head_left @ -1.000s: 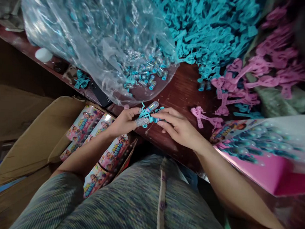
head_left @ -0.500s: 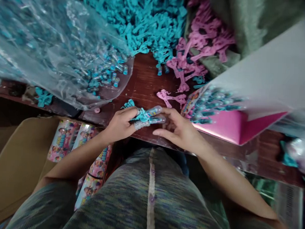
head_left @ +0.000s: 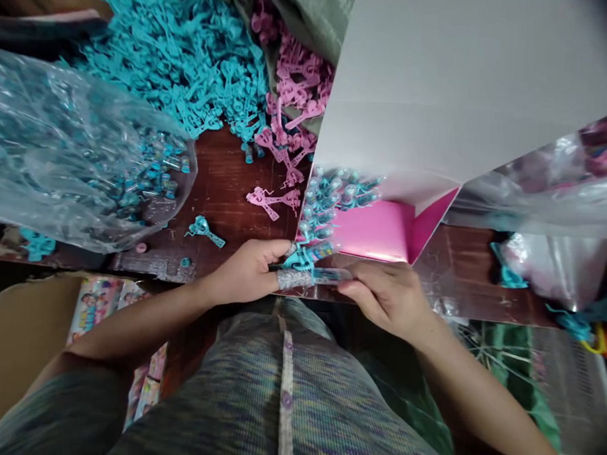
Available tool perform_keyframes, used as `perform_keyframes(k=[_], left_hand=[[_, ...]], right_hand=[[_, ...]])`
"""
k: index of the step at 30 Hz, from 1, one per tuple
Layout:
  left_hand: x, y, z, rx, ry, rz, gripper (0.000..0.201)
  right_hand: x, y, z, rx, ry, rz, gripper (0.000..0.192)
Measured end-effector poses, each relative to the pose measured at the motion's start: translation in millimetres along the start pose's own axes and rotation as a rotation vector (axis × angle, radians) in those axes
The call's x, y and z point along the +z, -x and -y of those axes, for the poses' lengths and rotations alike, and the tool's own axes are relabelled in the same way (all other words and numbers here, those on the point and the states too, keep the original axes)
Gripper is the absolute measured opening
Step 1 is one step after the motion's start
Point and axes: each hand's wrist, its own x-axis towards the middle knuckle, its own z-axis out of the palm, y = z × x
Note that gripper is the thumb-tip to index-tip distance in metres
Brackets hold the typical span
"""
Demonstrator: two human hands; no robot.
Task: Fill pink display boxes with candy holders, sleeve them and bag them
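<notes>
My left hand (head_left: pixel 249 272) is closed around a teal plastic toy piece (head_left: pixel 300 257) with clear tubes on it. Silvery tape wraps a finger of this hand. One clear tube (head_left: pixel 329 276) points right from the toy, and my right hand (head_left: pixel 393 294) pinches its far end between thumb and fingers. A second tube (head_left: pixel 325 248) with a printed label lies just above it, in front of the pink-lined box (head_left: pixel 373 233). Inside that box, several similar teal pieces with clear tubes (head_left: pixel 329 195) are heaped at the left side.
A plastic bag (head_left: pixel 87 153) of small teal-capped tubes lies at left. Piles of teal pieces (head_left: pixel 180 57) and pink pieces (head_left: pixel 298 81) are at the back. A single teal piece (head_left: pixel 204 230) and pink piece (head_left: pixel 272 201) lie on the brown table (head_left: pixel 220 178). Printed packets (head_left: pixel 94 303) sit below left.
My view has turned to the right, so the box stands nearer the middle. My right hand, previously with thumb and fingers apart by the tube ends, now pinches one tube. My left hand keeps its hold.
</notes>
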Motion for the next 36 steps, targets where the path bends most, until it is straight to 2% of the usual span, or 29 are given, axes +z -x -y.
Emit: perform_keyframes(k=[2,4,6,7,8,9,11,12,13,14,16,18,21,23,25,27,29,31,33,36], left_hand=[[13.2,-12.2,-8.8,-0.011,0.02,0.068,0.014],[25.1,-23.9,-15.3,-0.054,0.045,0.226,0.012],[32.8,-35.3,-21.7,-0.06,-0.004,0.374,0.014],[33.8,-41.5,-25.6,-0.022,-0.081,0.394,0.015],[32.6,-48.3,-30.1,0.04,-0.178,0.351,0.017],[28.9,-56.1,-35.0,0.118,-0.279,0.255,0.019],[16.2,-75.7,-43.2,0.259,-0.432,-0.004,0.022],[8.8,-87.3,-45.2,0.304,-0.476,-0.106,0.021],[1.9,-99.7,-45.1,0.34,-0.506,-0.159,0.019],[-3.8,-112.4,-42.6,0.368,-0.535,-0.152,0.016],[-10.1,-136.2,-31.5,0.408,-0.586,-0.055,0.017],[-10.1,-154.8,-16.7,0.433,-0.623,0.037,0.023],[-5.3,-167.1,-1.4,0.473,-0.693,0.087,0.032],[-4.2,-162.5,0.0,0.501,-0.764,0.099,0.038],[-7.7,-146.1,-2.6,0.514,-0.834,0.048,0.039],[-17.0,-118.3,-2.9,0.496,-0.891,-0.094,0.037],[-31.0,-82.3,4.2,0.419,-0.943,-0.297,0.032],[-47.8,-44.1,19.1,0.262,-1.017,-0.489,0.032],[-64.7,-10.9,38.9,0.028,-1.118,-0.621,0.042],[-85.1,20.6,67.8,-0.336,-1.236,-0.657,0.064]], right_hand=[[-13.0,9.4,-7.3,-0.008,0.039,-0.061,0.038],[-26.7,15.3,-12.8,-0.046,0.084,-0.11,0.052],[-39.9,17.9,-18.0,-0.134,0.066,-0.064,0.048],[-45.8,18.2,-21.3,-0.175,0.027,-0.014,0.042],[-51.0,18.0,-25.8,-0.187,-0.006,0.029,0.039],[-55.3,17.3,-31.7,-0.171,-0.009,0.04,0.037],[-59.1,13.9,-47.8,-0.058,0.099,-0.021,0.032],[-58.3,10.8,-57.4,0.018,0.189,-0.061,0.032],[-55.5,6.7,-67.2,0.088,0.281,-0.076,0.034],[-51.3,1.5,-76.5,0.144,0.362,-0.059,0.038],[-41.4,-10.2,-91.3,0.206,0.476,0.047,0.047],[-33.8,-21.5,-99.2,0.202,0.532,0.17,0.05],[-30.7,-34.1,-98.2,0.147,0.537,0.268,0.048],[-31.6,-40.1,-91.5,0.122,0.589,0.28,0.051],[-31.9,-44.0,-82.9,0.1,0.707,0.235,0.053],[-30.3,-45.2,-76.3,0.049,0.824,0.125,0.051],[-25.9,-43.9,-75.0,-0.033,0.866,0.062,0.048],[-18.3,-41.1,-79.5,-0.088,0.846,0.076,0.047],[-9.4,-37.6,-87.5,-0.065,0.833,0.11,0.045],[-0.1,-32.2,-99.9,-0.001,0.854,0.114,0.039]])
